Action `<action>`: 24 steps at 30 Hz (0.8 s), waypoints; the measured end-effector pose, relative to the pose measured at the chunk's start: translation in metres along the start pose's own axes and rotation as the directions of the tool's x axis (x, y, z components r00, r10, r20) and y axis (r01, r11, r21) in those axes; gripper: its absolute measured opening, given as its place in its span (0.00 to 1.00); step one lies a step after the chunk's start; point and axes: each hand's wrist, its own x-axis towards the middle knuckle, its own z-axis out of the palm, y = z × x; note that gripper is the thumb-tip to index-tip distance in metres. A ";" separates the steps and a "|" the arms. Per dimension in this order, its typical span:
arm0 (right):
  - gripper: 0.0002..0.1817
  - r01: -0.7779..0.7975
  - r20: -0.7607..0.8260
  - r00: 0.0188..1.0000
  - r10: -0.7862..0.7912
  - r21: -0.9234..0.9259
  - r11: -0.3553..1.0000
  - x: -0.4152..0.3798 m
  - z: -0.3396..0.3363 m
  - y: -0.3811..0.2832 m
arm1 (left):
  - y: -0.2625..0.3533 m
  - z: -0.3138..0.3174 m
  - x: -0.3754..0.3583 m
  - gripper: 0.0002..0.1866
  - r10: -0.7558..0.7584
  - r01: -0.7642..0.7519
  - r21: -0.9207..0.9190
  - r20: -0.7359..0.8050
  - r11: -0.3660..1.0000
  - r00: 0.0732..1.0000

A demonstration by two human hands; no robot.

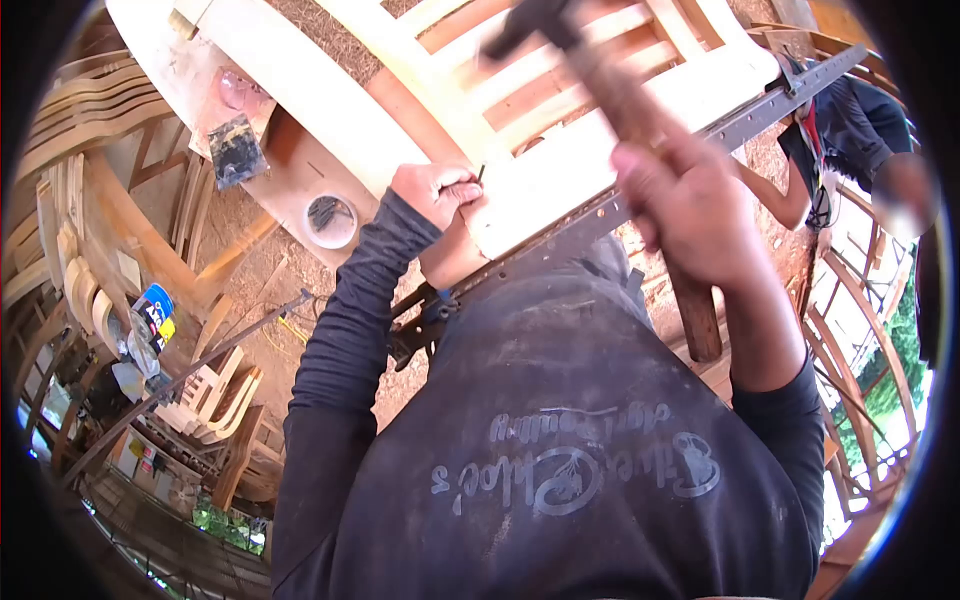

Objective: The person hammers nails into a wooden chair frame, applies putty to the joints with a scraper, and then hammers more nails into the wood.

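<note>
My left hand [437,192] rests on the pale wooden frame [545,185], its thumb and fingers pinched around a thin dark nail [481,173] that stands up from the wood. Raised to the right, my right hand [697,205] is wrapped round the wooden handle of a hammer [610,90]. The hammer's dark head is blurred and hangs above the slats at the top, apart from the nail. A long metal bar clamp [560,240] runs along the near edge of the frame.
A white cup [331,221], a dark square pad [237,152] and a pink item [238,92] lie on a board to the left. Curved wooden pieces [90,105] are stacked at far left. Another person [865,120] is at the right, beyond the clamp's end.
</note>
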 end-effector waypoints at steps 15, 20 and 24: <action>0.38 0.097 -0.101 0.992 -0.077 0.209 0.973 -0.017 -0.009 0.024 | 0.000 -0.005 -0.002 0.06 -0.278 -0.134 -0.670 -0.470 0.730 0.837; 0.37 -0.048 -0.096 0.993 0.068 0.196 0.979 -0.037 -0.016 0.044 | 0.016 0.007 -0.027 0.07 -0.069 -0.030 -0.449 -0.202 0.893 0.977; 0.37 -0.170 -0.044 0.981 0.187 0.250 0.953 -0.051 0.000 0.064 | 0.013 0.023 -0.032 0.09 -0.148 0.083 -0.481 -0.097 0.873 0.984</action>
